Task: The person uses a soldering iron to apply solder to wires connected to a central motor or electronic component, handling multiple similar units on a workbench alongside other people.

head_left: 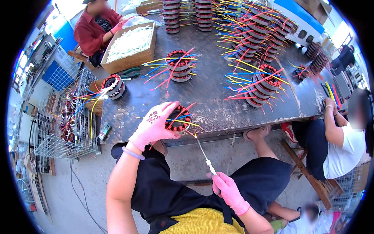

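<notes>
Pink-gloved left grip (155,121) clasps wire-wound ring (180,124) at near edge of surface (136,95); right grip (230,193) holds slender white-and-grey piece (210,166), far end at coloured wires (194,135).

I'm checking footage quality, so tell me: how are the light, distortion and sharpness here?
Head view: black corners ring a round fisheye image, bending the table edge; bright patches near the upper left and right rim look washed out; the left hand and coil look fairly sharp; the heads of co-workers are heavily blurred, unlike their clothes.
</notes>
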The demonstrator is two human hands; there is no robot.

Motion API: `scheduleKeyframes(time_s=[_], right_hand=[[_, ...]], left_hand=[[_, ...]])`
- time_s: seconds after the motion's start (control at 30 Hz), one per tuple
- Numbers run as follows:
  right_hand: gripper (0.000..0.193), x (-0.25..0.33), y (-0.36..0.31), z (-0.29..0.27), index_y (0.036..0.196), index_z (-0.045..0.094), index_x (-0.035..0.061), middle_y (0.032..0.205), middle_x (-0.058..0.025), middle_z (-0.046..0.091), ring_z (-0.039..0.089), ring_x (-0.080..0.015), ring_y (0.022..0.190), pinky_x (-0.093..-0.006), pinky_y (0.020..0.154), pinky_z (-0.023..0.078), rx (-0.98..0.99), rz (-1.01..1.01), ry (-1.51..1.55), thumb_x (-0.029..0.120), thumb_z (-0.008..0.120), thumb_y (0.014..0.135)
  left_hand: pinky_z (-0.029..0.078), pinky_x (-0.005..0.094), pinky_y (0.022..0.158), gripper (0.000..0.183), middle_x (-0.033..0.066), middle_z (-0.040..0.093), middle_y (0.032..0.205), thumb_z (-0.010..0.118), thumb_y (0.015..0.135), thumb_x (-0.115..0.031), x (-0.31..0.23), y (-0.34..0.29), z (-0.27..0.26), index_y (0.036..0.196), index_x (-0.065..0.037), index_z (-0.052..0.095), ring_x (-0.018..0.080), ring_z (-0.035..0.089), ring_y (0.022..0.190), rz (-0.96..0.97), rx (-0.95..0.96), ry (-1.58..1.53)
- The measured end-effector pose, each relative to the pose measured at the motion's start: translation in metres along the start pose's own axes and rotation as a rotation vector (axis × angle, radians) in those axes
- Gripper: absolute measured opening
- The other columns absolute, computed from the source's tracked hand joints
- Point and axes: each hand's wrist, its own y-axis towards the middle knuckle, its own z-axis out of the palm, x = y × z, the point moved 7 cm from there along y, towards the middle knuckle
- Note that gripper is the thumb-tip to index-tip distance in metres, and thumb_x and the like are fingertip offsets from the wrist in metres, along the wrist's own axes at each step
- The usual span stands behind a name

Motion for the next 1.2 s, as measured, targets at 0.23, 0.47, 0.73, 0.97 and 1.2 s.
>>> scheduleKeyframes(time_s=[0.23,0.47,0.73,0.97,1.2], right_hand=[[0.036,-0.003,0.000,0.000,0.119,0.062,-0.0003,0.067,0.0044,0.047,0.041,-0.0043,0.062,-0.0223,0.057,0.034,-0.005,-0.007,-0.018,0.031,0.050,0.105],[0.035,0.001,-0.001,0.002,0.119,0.062,0.0000,0.066,0.0041,0.048,0.042,-0.0043,0.061,-0.0219,0.058,0.035,0.000,-0.021,-0.024,0.029,0.050,0.105],[0.032,-0.006,0.002,0.002,0.119,0.062,0.0016,0.069,0.0049,0.048,0.042,-0.0043,0.062,-0.0219,0.057,0.033,0.016,-0.030,0.078,0.028,0.051,0.105],[0.034,-0.004,0.000,-0.002,0.119,0.063,0.0018,0.066,0.0015,0.050,0.046,-0.0068,0.062,-0.0247,0.060,0.039,0.001,-0.021,-0.021,0.030,0.050,0.105],[0.035,-0.008,0.005,-0.002,0.118,0.063,0.0012,0.065,-0.0005,0.051,0.047,-0.0087,0.061,-0.0265,0.060,0.041,-0.004,-0.053,-0.073,0.031,0.049,0.105]], left_hand=[[0.039,0.0422,0.110,0.101,0.0183,0.051,0.140,0.090,0.057,-0.026,0.000,-0.001,0.001,0.145,-0.005,0.044,0.0365,0.049,0.130,0.009,-0.004,-0.017],[0.038,0.0425,0.111,0.102,0.0184,0.050,0.141,0.090,0.058,-0.026,-0.002,-0.001,-0.002,0.147,-0.006,0.043,0.0368,0.048,0.131,-0.015,0.011,-0.013],[0.039,0.0423,0.110,0.102,0.0184,0.051,0.140,0.091,0.056,-0.026,0.000,-0.001,0.001,0.145,-0.006,0.045,0.0371,0.049,0.129,-0.023,0.004,-0.028],[0.040,0.0424,0.109,0.101,0.0195,0.051,0.140,0.091,0.056,-0.025,-0.007,0.004,0.000,0.144,-0.004,0.046,0.0371,0.050,0.129,-0.015,0.028,-0.025],[0.039,0.0430,0.109,0.099,0.0188,0.052,0.139,0.090,0.058,-0.033,-0.003,0.002,0.000,0.142,-0.002,0.046,0.0378,0.049,0.129,0.001,0.021,-0.014]])
